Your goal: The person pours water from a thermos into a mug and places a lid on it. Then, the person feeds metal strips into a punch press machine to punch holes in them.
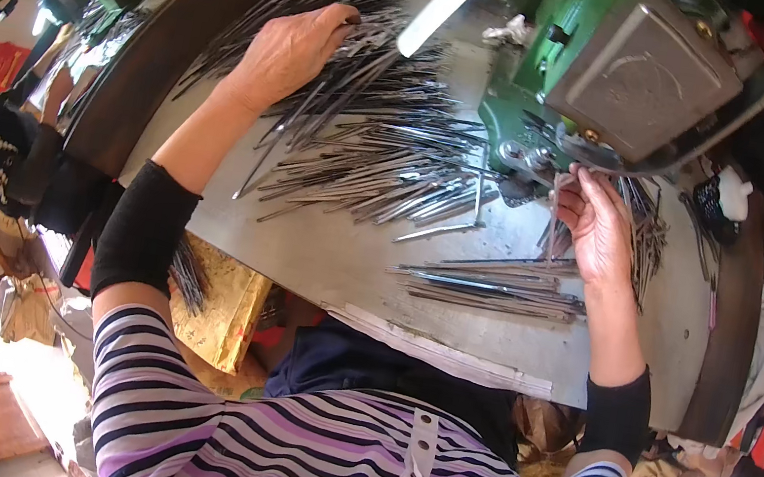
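Note:
A big heap of thin, dark metal rods point(373, 167) spreads over the metal worktop point(281, 247). At the upper left of the heap, my left hand point(286, 54) has its fingers curled in and closed on some of the rods; its fingertips are partly hidden. My right hand point(598, 233) pinches one thin metal rod point(554, 226), which hangs down beside the palm. Those fingers are close under the working head point(530, 157) of a green machine point(569, 38). Below them, a small bundle of rods point(493, 291) lies sideways.
A bright white lamp point(437, 16) hangs over the heap. More rods point(640, 235) lie right of my right hand. Dark raised edges point(147, 52) border the worktop. Another person point(2, 143) sits at the far left near a second green machine. A yellow box point(215, 312) stands below the worktop.

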A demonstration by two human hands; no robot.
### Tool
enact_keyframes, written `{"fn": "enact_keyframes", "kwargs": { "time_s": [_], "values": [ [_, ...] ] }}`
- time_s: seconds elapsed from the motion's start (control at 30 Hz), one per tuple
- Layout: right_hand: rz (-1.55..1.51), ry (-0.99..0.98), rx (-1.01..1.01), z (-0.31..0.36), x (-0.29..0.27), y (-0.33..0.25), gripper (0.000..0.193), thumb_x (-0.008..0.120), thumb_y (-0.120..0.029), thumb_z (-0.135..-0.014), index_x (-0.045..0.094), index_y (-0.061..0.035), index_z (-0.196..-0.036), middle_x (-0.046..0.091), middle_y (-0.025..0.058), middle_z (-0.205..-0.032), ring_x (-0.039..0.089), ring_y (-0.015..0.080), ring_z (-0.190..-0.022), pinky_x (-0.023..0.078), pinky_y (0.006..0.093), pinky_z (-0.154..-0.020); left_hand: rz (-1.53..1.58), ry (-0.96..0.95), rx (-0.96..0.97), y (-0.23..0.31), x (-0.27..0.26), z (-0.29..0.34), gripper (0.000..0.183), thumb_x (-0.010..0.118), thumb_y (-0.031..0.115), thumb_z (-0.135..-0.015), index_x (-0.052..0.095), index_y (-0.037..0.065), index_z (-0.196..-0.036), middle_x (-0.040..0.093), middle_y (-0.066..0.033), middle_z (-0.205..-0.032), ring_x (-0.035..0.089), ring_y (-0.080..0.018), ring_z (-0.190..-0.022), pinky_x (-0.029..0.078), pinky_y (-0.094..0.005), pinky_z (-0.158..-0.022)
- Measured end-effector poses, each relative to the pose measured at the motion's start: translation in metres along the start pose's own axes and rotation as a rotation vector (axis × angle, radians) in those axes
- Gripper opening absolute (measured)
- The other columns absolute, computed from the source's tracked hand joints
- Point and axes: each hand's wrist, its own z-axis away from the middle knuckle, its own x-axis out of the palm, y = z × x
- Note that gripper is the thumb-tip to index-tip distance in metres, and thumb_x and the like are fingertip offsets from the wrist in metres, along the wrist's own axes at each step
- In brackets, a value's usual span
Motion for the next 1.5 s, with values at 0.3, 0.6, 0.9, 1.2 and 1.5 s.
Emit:
{"fn": "enact_keyframes", "kwargs": {
  "time_s": [0.3,0.6,0.9,1.2,1.5],
  "values": [
    [0.127,-0.059,0.041,0.01,0.019,-0.011,0.022,0.061,-0.017,-0.091,0.065,-0.0002,-0.104,0.067,0.0063,-0.084,0.064,0.0133,-0.073,0.052,0.0266,-0.065,0.288,-0.166,-0.161,0.067,-0.002,-0.01,0.017,0.055,0.016,-0.093,0.051,0.001,-0.099,0.06,-0.0196,-0.068,0.058,-0.0411,-0.068,0.046,-0.045,-0.058],
    [0.371,-0.201,0.083,0.016,0.034,-0.013,0.023,0.057,-0.021,-0.095,0.063,-0.0023,-0.105,0.063,0.0,-0.074,0.056,0.005,-0.059,0.044,0.0181,-0.053,0.645,-0.381,-0.479,0.113,0.001,-0.007,0.021,0.053,0.015,-0.094,0.061,-0.002,-0.103,0.06,-0.0169,-0.066,0.06,-0.0274,-0.057,0.047,-0.037,-0.061],
    [0.562,-0.199,-0.021,0.016,0.037,-0.019,0.024,0.058,-0.022,-0.095,0.064,-0.0017,-0.107,0.061,-0.0017,-0.071,0.055,0.0031,-0.059,0.043,0.0171,-0.052,0.601,-0.246,-0.166,0.146,0.019,-0.016,0.015,0.057,0.012,-0.09,0.06,-0.002,-0.091,0.063,-0.0216,-0.082,0.061,-0.0392,-0.078,0.048,-0.0442,-0.068],
    [0.615,-0.149,-0.076,0.007,0.031,-0.02,0.022,0.061,-0.022,-0.093,0.066,-0.0018,-0.102,0.058,-0.0031,-0.067,0.052,0.003,-0.053,0.041,0.018,-0.049,0.659,-0.233,-0.157,0.163,0.029,-0.029,0.017,0.056,0.013,-0.09,0.063,0.0,-0.098,0.061,-0.0199,-0.076,0.06,-0.0362,-0.067,0.047,-0.0387,-0.064],
    [0.455,-0.202,0.036,0.008,0.029,-0.024,0.026,0.065,-0.025,-0.091,0.066,-0.0016,-0.102,0.062,-0.0015,-0.073,0.055,0.0045,-0.061,0.046,0.0209,-0.055,0.659,-0.218,-0.138,0.166,0.033,-0.03,0.017,0.056,0.013,-0.09,0.062,-0.001,-0.098,0.06,-0.0185,-0.069,0.06,-0.0324,-0.06,0.047,-0.0381,-0.06]
  ]
}}
